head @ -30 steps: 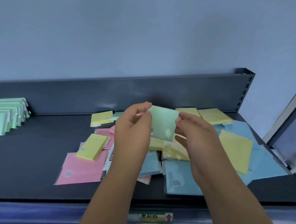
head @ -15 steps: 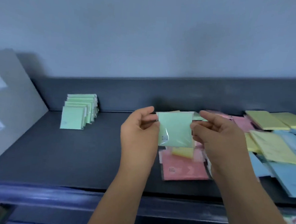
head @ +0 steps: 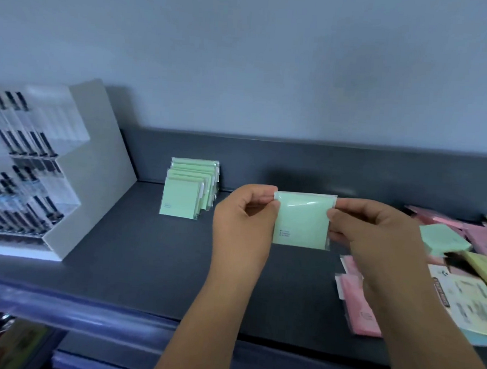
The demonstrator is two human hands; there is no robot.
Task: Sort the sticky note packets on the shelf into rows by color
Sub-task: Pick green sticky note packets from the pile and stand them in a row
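Grips of our left hand (head: 242,224) and right hand (head: 376,238) pinch the pale green film-wrapped sticky note packet (head: 303,219) by its top corners above the dark shelf (head: 147,249), right of the green row (head: 184,198); it looks light, stiff, slippery.

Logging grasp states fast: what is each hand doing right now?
Left hand: pinches the left edge of the green packet.
Right hand: pinches the same packet's right edge.

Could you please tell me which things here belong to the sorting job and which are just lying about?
Job: green packet pinched by left hand and right hand; standing green row; unsorted pile; shelf.
Lying about: clear display rack.
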